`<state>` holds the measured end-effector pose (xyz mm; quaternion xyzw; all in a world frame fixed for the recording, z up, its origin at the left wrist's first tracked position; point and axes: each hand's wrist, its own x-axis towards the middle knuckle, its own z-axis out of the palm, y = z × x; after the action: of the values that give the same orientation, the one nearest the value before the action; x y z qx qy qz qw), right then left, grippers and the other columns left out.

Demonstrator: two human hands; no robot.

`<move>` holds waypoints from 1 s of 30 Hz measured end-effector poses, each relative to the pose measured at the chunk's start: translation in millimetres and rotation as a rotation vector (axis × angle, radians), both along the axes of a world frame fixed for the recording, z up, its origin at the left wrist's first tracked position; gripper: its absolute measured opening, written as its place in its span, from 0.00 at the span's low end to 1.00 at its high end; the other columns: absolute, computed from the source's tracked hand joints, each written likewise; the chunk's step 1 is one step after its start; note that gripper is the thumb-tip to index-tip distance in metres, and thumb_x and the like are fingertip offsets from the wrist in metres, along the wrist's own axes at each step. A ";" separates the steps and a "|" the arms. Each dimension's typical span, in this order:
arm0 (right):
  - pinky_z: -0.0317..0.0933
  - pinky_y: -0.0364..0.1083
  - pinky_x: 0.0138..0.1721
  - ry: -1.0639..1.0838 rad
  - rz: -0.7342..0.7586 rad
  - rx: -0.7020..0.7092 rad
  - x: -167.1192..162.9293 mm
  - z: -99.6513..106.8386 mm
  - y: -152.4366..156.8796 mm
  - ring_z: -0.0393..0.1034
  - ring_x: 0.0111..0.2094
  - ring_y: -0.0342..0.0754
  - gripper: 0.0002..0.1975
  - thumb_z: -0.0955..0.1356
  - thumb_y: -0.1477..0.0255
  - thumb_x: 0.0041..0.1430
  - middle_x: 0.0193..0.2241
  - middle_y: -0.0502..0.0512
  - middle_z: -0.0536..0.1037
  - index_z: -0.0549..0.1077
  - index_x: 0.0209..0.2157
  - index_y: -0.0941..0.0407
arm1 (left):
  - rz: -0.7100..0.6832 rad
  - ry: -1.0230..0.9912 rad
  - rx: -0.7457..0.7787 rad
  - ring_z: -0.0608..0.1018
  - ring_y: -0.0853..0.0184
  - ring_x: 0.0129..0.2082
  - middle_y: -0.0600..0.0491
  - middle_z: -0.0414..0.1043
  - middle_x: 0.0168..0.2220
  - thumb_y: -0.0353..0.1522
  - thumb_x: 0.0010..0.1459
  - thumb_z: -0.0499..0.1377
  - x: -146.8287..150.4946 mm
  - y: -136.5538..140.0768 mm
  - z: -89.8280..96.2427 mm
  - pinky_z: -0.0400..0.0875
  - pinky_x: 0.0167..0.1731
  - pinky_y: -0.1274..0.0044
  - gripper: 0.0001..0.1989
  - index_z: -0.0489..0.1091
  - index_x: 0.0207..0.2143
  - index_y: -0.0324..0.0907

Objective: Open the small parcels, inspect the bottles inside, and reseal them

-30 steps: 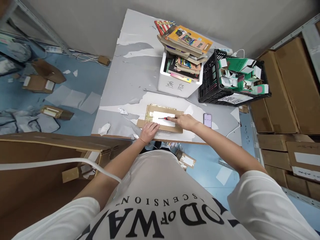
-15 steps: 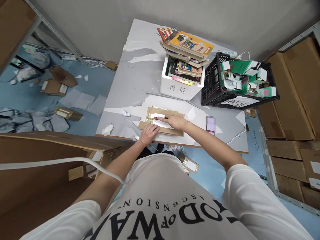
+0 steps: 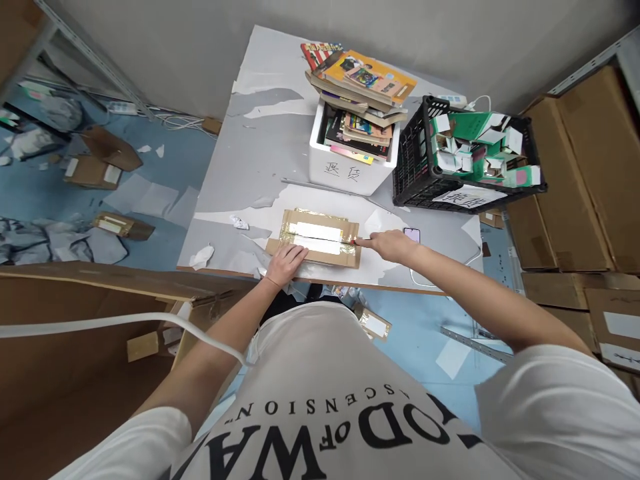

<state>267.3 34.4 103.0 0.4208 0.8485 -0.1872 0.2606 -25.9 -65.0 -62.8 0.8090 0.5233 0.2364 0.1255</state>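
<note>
A flat cardboard box (image 3: 325, 255) with a white label and shiny clear tape lies near the front edge of the table. Across its label runs a dark lengthwise slit. My left hand (image 3: 287, 262) rests on the box's near left corner, fingers laid flat. At the box's right end, my right hand (image 3: 395, 245) is closed around a slim cutter knife (image 3: 364, 242) with a red tip part. The knife's tip is at the taped right edge; the blade itself is too small to make out. Just behind my right hand lies a phone (image 3: 412, 234), partly covered by it.
A white bin (image 3: 345, 170) heaped with books stands behind the box. Right of it is a black crate (image 3: 420, 190) of torn green-and-white cartons. Crumpled paper (image 3: 202, 257) lies at the table's left. A large open carton (image 3: 100, 273) and a white cable (image 3: 150, 319) are at my left.
My right hand has drawn the knife rightward along the box, from its left part to its right end. A slit now shows across the label. My left hand stays on the corner.
</note>
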 end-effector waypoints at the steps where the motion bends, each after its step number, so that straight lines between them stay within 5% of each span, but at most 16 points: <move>1: 0.60 0.51 0.39 -0.026 -0.007 0.011 13.2 2.1 -3.7 0.74 0.38 0.56 0.31 0.59 0.84 0.58 0.41 0.61 0.76 0.64 0.59 0.42 | -0.003 0.004 0.020 0.71 0.57 0.52 0.43 0.74 0.49 0.33 0.64 0.49 0.2 -0.3 -1.3 0.65 0.52 0.62 0.18 0.71 0.52 0.45; 8: 0.57 0.45 0.31 -0.035 0.084 0.135 62.1 7.3 -31.0 0.73 0.32 0.49 0.38 0.58 0.85 0.57 0.42 0.59 0.75 0.54 0.64 0.39 | -0.029 0.038 0.142 0.72 0.57 0.50 0.44 0.74 0.46 0.34 0.63 0.52 -1.3 1.3 -0.6 0.67 0.50 0.62 0.16 0.70 0.52 0.43; 11: 0.58 0.44 0.31 0.127 -0.059 0.209 100.6 -3.2 -50.8 0.72 0.33 0.49 0.39 0.58 0.84 0.57 0.44 0.56 0.75 0.51 0.65 0.38 | -0.030 0.028 0.133 0.72 0.57 0.49 0.44 0.73 0.46 0.33 0.63 0.51 -0.3 0.6 4.4 0.67 0.50 0.62 0.17 0.70 0.52 0.44; 14: 0.62 0.47 0.35 0.357 -0.459 0.343 131.8 -48.1 -74.1 0.71 0.39 0.53 0.31 0.57 0.74 0.63 0.46 0.58 0.74 0.48 0.67 0.45 | -0.015 0.011 0.111 0.71 0.56 0.50 0.43 0.72 0.46 0.32 0.62 0.52 2.5 -2.1 9.7 0.65 0.51 0.60 0.18 0.69 0.53 0.45; 18: 0.64 0.52 0.41 0.554 -1.086 0.322 127.5 -148.3 -92.4 0.70 0.40 0.56 0.30 0.58 0.66 0.62 0.42 0.63 0.76 0.56 0.64 0.58 | 0.000 0.019 0.055 0.69 0.54 0.54 0.42 0.70 0.50 0.32 0.61 0.53 7.3 -7.7 20.9 0.62 0.54 0.57 0.21 0.66 0.57 0.44; 22: 0.59 0.55 0.51 0.665 -1.384 0.308 99.6 -221.1 -96.1 0.66 0.46 0.58 0.26 0.60 0.64 0.57 0.44 0.66 0.74 0.68 0.53 0.63 | -0.003 -0.001 -0.013 0.68 0.54 0.56 0.41 0.67 0.53 0.34 0.60 0.54 8.8 -15.1 36.2 0.63 0.55 0.59 0.22 0.64 0.58 0.43; 26: 0.55 0.57 0.54 0.667 -1.402 0.349 93.4 -241.2 -92.7 0.63 0.48 0.59 0.27 0.59 0.64 0.56 0.43 0.69 0.72 0.69 0.52 0.66 | 0.066 -0.032 -0.067 0.67 0.56 0.58 0.42 0.65 0.56 0.35 0.61 0.53 -14.2 -23.3 41.8 0.62 0.57 0.62 0.20 0.65 0.56 0.44; 30: 0.53 0.57 0.55 0.696 -1.387 0.433 97.0 -235.5 -87.5 0.61 0.49 0.57 0.26 0.59 0.65 0.57 0.43 0.66 0.69 0.68 0.53 0.64 | 0.563 0.065 -0.200 0.63 0.50 0.61 0.35 0.60 0.59 0.37 0.61 0.52 -78.6 -27.9 27.1 0.57 0.60 0.59 0.23 0.64 0.56 0.36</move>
<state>364.2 -53.1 -132.5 0.8106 0.4441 -0.2578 -0.2815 -104.6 -92.9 -35.6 0.6228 0.7516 0.1831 0.1174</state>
